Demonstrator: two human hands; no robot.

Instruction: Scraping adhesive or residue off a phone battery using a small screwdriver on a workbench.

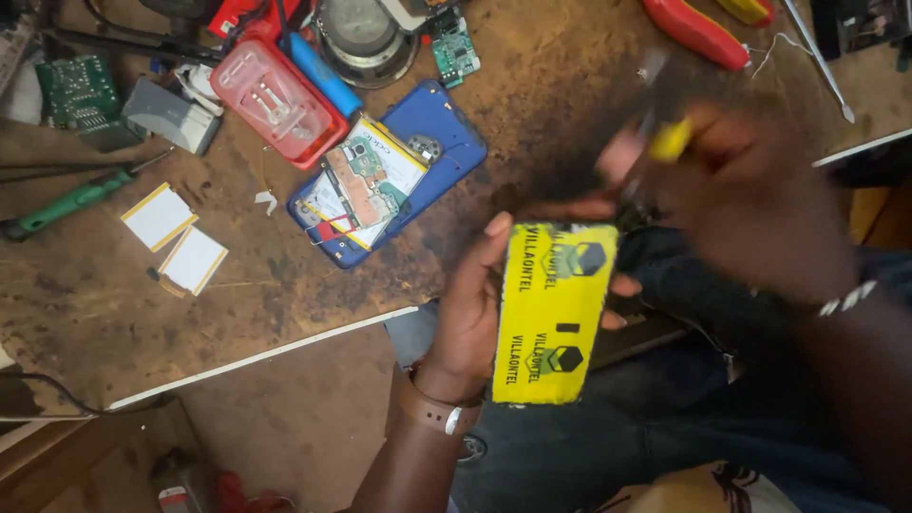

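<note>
My left hand [470, 313] grips the yellow battery [554, 312]; my blurred right hand [750, 204], fingers closed on a yellow-handled tool [665, 142], could slip and puncture it.

I count two of my own hands: my left hand [467, 313] and my right hand [750, 204], which is blurred. I see one yellow battery [554, 312], one opened blue phone [385, 176], one red plastic tray [277, 100], two white rectangular pads [176, 236], one green-handled screwdriver [66, 204], two green circuit boards [76, 90], one round speaker [366, 36] and one blue cylinder [323, 74].
</note>
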